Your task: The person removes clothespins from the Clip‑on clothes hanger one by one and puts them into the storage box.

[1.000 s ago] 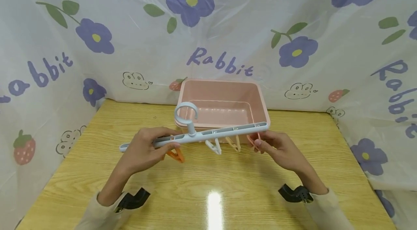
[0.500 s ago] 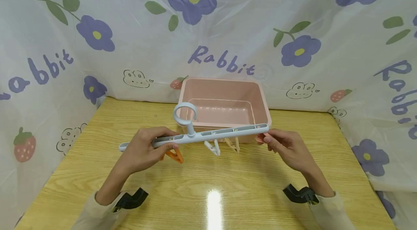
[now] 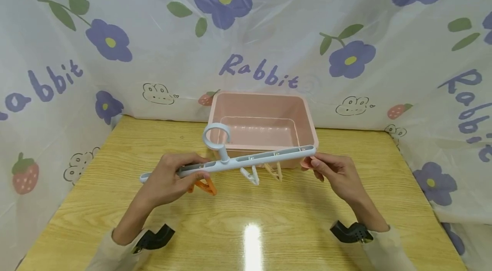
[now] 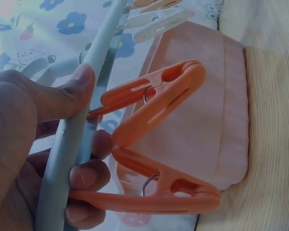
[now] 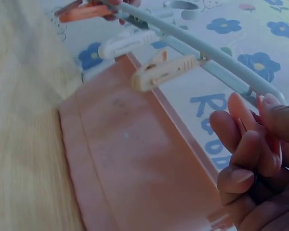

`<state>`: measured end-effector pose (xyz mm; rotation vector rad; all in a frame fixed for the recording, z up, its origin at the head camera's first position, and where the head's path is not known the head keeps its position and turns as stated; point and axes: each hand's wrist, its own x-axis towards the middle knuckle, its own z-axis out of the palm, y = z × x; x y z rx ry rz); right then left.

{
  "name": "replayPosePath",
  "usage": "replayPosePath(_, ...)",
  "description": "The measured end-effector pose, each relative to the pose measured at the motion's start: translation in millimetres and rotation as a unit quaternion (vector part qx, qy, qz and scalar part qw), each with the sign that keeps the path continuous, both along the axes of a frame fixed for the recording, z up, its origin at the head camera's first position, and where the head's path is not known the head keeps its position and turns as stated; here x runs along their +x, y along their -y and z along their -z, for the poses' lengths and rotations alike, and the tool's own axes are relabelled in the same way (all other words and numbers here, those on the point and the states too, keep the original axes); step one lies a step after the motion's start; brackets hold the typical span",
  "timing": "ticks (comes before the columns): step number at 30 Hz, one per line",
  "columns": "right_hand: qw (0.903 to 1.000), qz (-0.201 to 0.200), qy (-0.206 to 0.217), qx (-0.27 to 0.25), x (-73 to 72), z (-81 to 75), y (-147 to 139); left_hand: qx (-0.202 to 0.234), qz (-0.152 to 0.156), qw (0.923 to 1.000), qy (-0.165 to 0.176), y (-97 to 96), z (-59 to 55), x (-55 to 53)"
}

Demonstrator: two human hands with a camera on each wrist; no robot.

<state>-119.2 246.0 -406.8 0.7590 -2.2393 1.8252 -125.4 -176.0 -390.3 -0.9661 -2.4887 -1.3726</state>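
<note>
My left hand (image 3: 167,179) grips a light blue plastic clip hanger (image 3: 240,162) left of its ring hook (image 3: 217,125), thumb over the bar and fingers beneath. Two orange clothespins (image 4: 168,103) hang by that hand, one on either side of its fingers. Farther right along the bar hang a white clothespin (image 3: 250,176) and a cream clothespin (image 5: 164,74). At the bar's right end my right hand (image 3: 338,173) pinches a pink clothespin (image 3: 306,162) between thumb and fingers, which partly hide it. The hanger is held above the table, its right end tilted up.
A pink plastic basin (image 3: 265,104) stands behind the hanger, at the back of the wooden table (image 3: 215,228). A white curtain (image 3: 265,49) with flowers and rabbits surrounds the table's back and sides.
My right hand has turned the pink clothespin, which spread below the bar before and now mostly lies within the fingers, and shifted slightly right. My left hand keeps its grip on the hanger.
</note>
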Motion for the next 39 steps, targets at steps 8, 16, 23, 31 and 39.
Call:
replayPosePath(8, 0.9954, -0.023, 0.042, -0.083, 0.9, 9.8, 6, 0.008, 0.008, 0.9997, 0.022, -1.2, -0.3, 1.7)
replayPosePath(16, 0.9935, 0.087, -0.031, -0.067, 6.6, 12.7, 14, -0.015, -0.014, 0.9997, -0.011, -5.8, -1.1, 1.6)
replayPosePath(23, 0.9859, 0.095, -0.107, -0.087, 4.2, 16.8, 17, -0.036, -0.029, 0.9984, -0.033, -5.5, -0.6, 1.0)
replayPosePath(31, 0.9898, 0.1, -0.036, -0.095, 9.7, 16.7, 18, -0.038, -0.014, 0.998, -0.049, -4.6, -1.1, -0.5)
replayPosePath(39, 0.9907, 0.097, -0.016, -0.094, 11.7, 17.5, 18, -0.057, -0.019, 0.9964, -0.059, -3.2, -2.5, -0.8)
